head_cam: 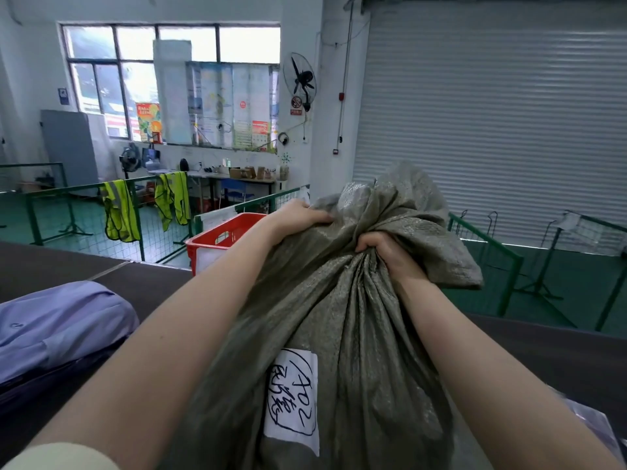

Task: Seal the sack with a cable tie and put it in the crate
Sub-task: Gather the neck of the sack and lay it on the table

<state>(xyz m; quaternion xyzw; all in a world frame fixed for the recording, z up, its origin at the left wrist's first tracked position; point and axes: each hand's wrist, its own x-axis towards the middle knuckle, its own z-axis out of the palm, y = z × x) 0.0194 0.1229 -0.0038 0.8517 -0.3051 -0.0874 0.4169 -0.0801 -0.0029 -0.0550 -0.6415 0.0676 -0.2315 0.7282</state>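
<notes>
Close up stood the big grey-green woven sack (325,334) on the dark table (559,354). Right hand (390,256) squeezed its bunched neck; left hand (298,217) gripped loose cloth. No tie showed. Next, I think, tie it, then lift into the red plastic crate (220,239) behind.

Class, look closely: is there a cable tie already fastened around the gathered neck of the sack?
No: the sack neck is held bunched only by the right hand, with no tie visible.
</notes>
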